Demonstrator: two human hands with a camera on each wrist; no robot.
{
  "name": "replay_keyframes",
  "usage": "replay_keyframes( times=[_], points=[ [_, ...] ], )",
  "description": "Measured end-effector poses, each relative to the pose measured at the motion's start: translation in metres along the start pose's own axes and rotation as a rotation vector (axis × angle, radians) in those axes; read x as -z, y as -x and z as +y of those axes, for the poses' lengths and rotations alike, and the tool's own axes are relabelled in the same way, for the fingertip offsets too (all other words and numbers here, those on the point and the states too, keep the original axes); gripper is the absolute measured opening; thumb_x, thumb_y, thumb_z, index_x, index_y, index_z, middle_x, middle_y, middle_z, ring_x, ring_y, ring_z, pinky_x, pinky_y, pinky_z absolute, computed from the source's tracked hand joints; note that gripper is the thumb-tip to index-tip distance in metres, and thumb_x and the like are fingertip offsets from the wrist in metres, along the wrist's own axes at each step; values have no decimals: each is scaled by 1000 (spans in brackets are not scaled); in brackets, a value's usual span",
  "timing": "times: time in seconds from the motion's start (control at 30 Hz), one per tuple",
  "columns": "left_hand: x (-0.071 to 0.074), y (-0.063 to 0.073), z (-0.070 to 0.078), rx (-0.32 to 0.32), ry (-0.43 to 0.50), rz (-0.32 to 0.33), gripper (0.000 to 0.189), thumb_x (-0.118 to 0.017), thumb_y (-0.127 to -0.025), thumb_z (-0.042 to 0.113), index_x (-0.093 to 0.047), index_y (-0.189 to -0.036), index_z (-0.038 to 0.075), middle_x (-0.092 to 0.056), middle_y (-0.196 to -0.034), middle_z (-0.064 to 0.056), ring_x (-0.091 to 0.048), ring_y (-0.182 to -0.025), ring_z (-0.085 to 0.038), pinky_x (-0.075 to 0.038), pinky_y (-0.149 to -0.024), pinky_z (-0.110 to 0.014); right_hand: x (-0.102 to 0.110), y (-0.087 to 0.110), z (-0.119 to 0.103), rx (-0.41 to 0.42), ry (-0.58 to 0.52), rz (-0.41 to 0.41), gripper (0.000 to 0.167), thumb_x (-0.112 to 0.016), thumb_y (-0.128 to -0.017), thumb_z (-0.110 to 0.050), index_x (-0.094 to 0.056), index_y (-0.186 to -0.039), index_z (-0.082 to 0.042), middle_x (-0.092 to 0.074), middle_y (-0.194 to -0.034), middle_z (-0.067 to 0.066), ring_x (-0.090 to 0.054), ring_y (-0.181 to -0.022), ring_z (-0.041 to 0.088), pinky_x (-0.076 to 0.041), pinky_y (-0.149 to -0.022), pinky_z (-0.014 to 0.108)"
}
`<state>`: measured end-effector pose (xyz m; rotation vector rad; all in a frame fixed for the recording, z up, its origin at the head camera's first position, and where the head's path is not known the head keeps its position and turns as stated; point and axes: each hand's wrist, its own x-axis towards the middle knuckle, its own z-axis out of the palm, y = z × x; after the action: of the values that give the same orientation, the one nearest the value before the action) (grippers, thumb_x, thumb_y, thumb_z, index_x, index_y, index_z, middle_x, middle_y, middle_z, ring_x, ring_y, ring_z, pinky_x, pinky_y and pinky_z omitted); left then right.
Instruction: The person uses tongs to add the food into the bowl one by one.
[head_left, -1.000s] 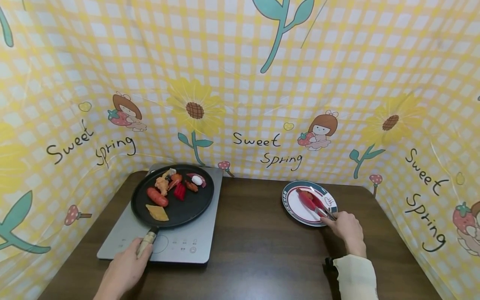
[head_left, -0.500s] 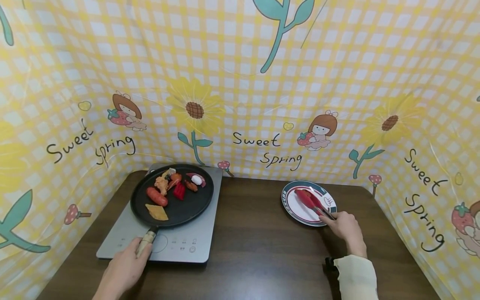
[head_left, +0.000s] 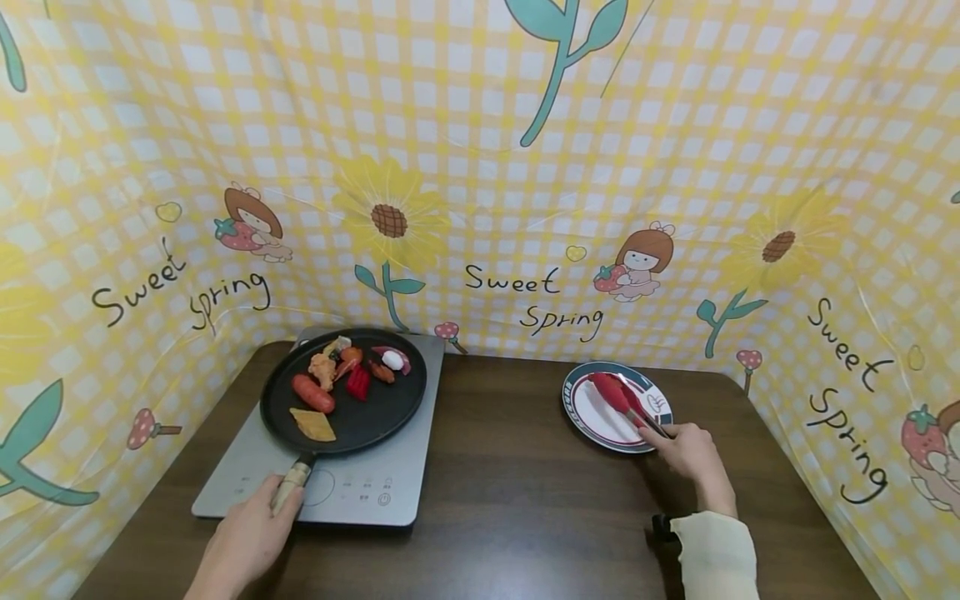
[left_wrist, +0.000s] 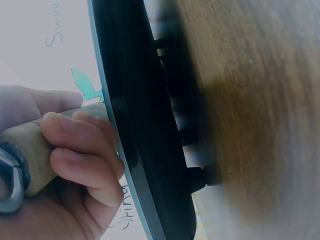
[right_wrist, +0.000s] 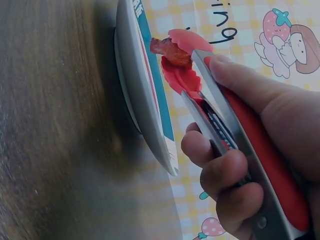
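My left hand [head_left: 247, 533] grips the wooden handle [head_left: 291, 487] of a round black frying pan [head_left: 393, 417], its fingers curled round the handle in the left wrist view. My right hand [head_left: 696, 458] holds red-tipped metal tongs [head_left: 618, 396] over a white plate [head_left: 596, 417] with a dark green rim. In the right wrist view, a reddish-brown piece of food [right_wrist: 172, 51] sits between the tongs' scalloped red tips, just off the plate's face. From the head view the tips hide that piece.
The pan sits on a silver induction cooktop [head_left: 232, 492] and bears a sausage [head_left: 312, 392], a yellow flat piece [head_left: 312, 424], a red piece [head_left: 357, 383] and other food. A yellow checked cloth [head_left: 517, 208] hangs round the dark wooden table [head_left: 495, 500].
The tongs have turned and drawn together over the food piece on the plate, so it no longer shows in the head view. My left hand and the pan have stayed put.
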<state>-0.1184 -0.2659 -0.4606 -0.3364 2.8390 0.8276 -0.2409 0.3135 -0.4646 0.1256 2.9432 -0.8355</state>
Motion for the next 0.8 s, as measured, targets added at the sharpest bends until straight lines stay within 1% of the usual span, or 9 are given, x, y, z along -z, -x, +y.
replay_keyframes(
  times=[0.07,0.1,0.37,0.57,0.8],
  points=[
    [0,0,0,2,-1,0,70,-35,-97,56,-39,-133,-4,-54,-85,-12,-48,-69,-25,-36,-56,-37,0,0,-1,-8,-22,-2,46,-59,-89,-51,-68,-92,-5,-53,-58,3,-50,-53,17,-36,-53,32],
    [0,0,1,2,-3,1,70,-35,-97,56,-39,-133,-3,-55,-86,-12,-48,-69,-25,-36,-56,-37,0,0,-2,-12,-33,-4,47,-59,-89,-51,-68,-92,-5,-53,-58,3,-50,-53,17,-36,-53,32],
    [1,2,1,7,-7,-4,69,-35,-97,55,-39,-133,-4,-55,-87,-14,-49,-71,-25,-37,-57,-38,-1,1,-5,-45,-127,-21,58,-58,-84,-62,-67,-88,-5,-49,-56,1,-46,-47,16,-32,-46,30],
    [2,1,2,14,-15,-10,71,-36,-97,56,-39,-134,-4,-58,-96,-20,-53,-76,-28,-41,-60,-43,1,3,-7,-43,-170,-25,57,-58,-87,-57,-64,-81,-1,-46,-52,1,-44,-46,15,-32,-44,30],
    [2,1,2,6,-18,-11,71,-36,-97,56,-39,-134,-4,-58,-92,-18,-52,-75,-27,-40,-60,-42,4,3,-12,-57,-192,-44,52,-60,-88,-53,-66,-83,-2,-48,-53,2,-44,-45,16,-34,-44,30]
  ],
)
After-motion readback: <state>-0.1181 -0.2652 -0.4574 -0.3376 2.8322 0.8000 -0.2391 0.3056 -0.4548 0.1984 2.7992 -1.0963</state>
